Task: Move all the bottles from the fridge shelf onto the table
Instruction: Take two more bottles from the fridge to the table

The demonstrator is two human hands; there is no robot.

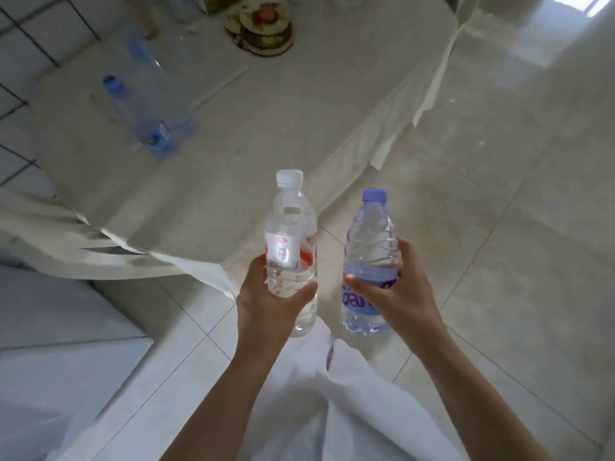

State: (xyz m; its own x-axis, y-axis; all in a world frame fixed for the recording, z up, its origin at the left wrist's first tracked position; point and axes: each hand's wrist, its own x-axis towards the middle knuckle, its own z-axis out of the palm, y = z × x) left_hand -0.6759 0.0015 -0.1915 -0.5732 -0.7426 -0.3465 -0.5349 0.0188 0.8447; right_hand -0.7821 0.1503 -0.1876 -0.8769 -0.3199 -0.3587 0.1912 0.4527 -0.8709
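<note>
Both held bottles (291, 247) face table (266, 128) bearing two bottles (146, 108), dish (263, 28).

Clear plastic, matt cloth, glossy tile.
Both held bottles, white-capped bottle (291, 251) and blue-capped bottle (370, 261), are transparent smooth plastic with glossy film labels. Counter (266, 128) is draped in matt, creased off-white cloth. Floor (515, 227) is polished tile with sheen.

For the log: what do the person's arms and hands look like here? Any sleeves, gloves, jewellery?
Both hands, left and right, are bare: no gloves, and no rings or watch visible. Both forearms are bare too, with no sleeve in view down to the frame's lower edge. Below the arms hangs a loose white garment.
</note>
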